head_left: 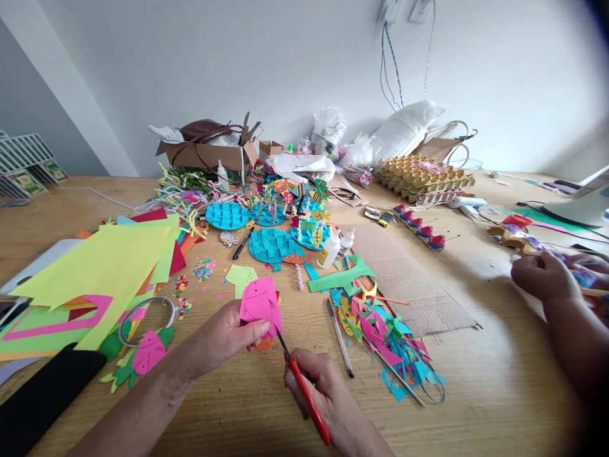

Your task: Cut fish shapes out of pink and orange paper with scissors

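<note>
A piece of bright pink paper (261, 303) with a fish outline drawn in black is pinched in my left hand (238, 330). My right hand (316, 384) is closed around red-handled scissors (304, 388). Their dark blades meet the lower right edge of the pink paper; how far they are apart is hard to make out. Just behind the paper, a pale green paper piece (241, 277) with drawn lines lies on the table. Left of my left forearm rests a layered pink and green paper fish (149, 353) beside a roll of tape (167, 312).
Coloured paper sheets (104, 254) are piled at the left. Paper scraps (380, 330) and a pen (340, 339) lie right of my hands, near a cardboard sheet (404, 279). Blue discs (271, 245) and glue bottles (328, 251) stand ahead. Another person's hand (545, 276) is at the right.
</note>
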A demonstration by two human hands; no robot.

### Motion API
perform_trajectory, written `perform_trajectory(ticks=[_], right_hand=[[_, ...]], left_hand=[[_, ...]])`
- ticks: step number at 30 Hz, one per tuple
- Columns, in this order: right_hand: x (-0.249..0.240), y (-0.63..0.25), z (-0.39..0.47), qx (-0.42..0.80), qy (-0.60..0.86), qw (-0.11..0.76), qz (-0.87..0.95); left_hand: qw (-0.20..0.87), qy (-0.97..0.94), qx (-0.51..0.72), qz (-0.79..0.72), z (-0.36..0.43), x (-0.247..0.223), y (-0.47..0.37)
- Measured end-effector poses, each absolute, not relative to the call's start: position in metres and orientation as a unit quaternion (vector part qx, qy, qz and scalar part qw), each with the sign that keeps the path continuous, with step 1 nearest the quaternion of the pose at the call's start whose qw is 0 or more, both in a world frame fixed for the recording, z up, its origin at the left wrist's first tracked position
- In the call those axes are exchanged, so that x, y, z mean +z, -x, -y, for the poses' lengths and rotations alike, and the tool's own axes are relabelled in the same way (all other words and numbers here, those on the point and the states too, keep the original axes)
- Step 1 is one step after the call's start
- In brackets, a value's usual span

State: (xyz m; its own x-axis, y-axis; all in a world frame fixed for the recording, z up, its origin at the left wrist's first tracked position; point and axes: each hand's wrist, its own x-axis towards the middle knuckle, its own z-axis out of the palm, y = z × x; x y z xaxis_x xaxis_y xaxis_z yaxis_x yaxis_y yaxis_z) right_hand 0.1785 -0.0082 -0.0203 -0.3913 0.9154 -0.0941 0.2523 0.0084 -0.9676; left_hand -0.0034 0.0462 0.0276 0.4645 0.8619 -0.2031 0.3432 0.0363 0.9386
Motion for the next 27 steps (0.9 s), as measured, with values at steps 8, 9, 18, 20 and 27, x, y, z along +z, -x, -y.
perform_trajectory(ticks=[8,9,18,20,27], right_hand=[[-0.0225,-0.1801,0.0087,0.518,0.453,0.31,0.656],[-0.0225,-0.1802,0.0087,0.514,0.453,0.311,0.659],[-0.0182,-0.1805,0.0071,0.49,0.452,0.301,0.682],[-0.0179,-0.18,0.0069,0.491,0.451,0.3,0.682],[-0.0201,-0.1786,0.0071,0.493,0.451,0.303,0.68]], left_hand=[[0.557,-0.659,0.223,-0.453,-0.0473,0.0273,0.0064],[0.559,-0.66,0.22,-0.451,-0.0478,0.0282,0.0066],[0.568,-0.665,0.2,-0.442,-0.0522,0.0334,0.0089],[0.573,-0.66,0.201,-0.443,-0.0525,0.0338,0.009],[0.608,-0.639,0.213,-0.42,-0.0514,0.0313,0.0093]])
